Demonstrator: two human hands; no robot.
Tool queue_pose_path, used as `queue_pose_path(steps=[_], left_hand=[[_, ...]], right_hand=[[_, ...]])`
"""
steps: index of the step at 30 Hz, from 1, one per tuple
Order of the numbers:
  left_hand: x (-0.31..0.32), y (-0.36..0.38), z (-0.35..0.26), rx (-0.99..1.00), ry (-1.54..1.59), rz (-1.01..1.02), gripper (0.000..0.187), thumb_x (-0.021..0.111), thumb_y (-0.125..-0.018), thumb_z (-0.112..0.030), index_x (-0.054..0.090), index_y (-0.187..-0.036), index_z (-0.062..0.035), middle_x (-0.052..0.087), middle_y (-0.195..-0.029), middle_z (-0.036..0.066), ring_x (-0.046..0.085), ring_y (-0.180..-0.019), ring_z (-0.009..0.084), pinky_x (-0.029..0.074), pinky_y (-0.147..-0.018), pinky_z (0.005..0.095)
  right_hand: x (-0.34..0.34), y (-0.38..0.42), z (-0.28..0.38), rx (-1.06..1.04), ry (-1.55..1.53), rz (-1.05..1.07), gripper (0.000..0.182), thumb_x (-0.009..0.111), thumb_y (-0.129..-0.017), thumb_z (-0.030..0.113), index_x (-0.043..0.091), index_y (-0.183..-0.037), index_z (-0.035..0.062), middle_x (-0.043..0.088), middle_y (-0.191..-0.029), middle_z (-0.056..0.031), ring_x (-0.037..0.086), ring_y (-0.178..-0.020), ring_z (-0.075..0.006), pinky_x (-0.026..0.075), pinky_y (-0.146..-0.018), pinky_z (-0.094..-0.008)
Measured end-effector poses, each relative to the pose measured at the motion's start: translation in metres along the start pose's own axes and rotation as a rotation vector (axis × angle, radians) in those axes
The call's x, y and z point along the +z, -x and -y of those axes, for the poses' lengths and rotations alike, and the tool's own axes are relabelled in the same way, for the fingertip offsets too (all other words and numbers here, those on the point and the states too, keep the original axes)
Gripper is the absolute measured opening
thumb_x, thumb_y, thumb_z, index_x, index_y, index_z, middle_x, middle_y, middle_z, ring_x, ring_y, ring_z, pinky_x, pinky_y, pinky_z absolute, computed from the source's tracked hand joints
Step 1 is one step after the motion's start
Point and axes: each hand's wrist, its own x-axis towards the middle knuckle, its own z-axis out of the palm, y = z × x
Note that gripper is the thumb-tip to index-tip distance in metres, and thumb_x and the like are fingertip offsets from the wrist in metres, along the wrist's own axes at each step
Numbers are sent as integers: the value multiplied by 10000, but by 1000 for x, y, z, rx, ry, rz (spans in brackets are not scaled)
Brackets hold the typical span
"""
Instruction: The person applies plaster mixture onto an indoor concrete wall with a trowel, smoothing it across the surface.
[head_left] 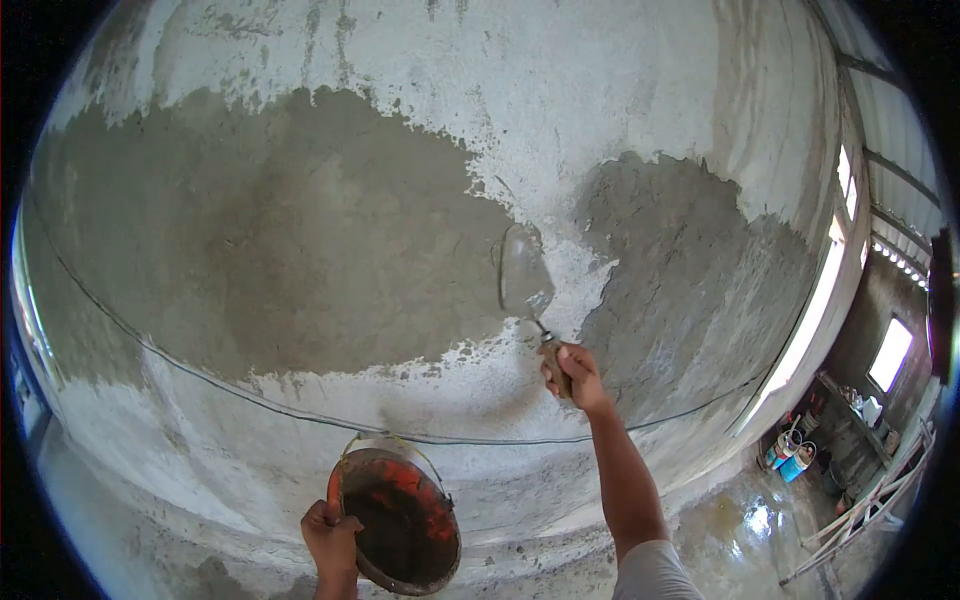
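My right hand [573, 376] is closed round the handle of a trowel [526, 272]. The trowel's blade lies at the wall [620, 90], at the right edge of a broad patch of wet grey mortar [300, 240]. Low in the view, my left hand [332, 540] grips the rim of a bucket [400, 520] with orange showing inside and a wire handle. The bucket is tilted toward me and has dark mortar in it. A second, rougher mortar patch [690, 270] covers the wall to the right of the trowel.
A cable [300, 414] hangs in a curve across the lower wall. Far right, blue and white containers [790, 460] stand on the wet floor [740, 520], near a shelf [855, 415] with items and pale poles [870, 510]. Bright windows [890, 355] open beyond.
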Motion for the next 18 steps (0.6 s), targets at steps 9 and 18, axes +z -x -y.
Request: queue_pose_path(steps=[9,18], left_hand=[[-15,8,2,16,-13,-65,311,648,-590,56,387,-627,-108,419,-623,-39,375,-551,82,321,-516,275],[4,22,-6,-25,93,-42,260,639,-592,67,448,-692,-79,482,-673,-2,466,-583,154,406,-563,323]], right_hand=[[-18,46,-43,85,87,71,419,575,-1055,376,661,-1110,-31,614,-742,-54,496,-522,-88,388,-468,-260],[1,-16,4,-20,132,30,377,569,-1060,352,631,-915,10,558,-664,-22,496,-546,-89,412,-498,-284]])
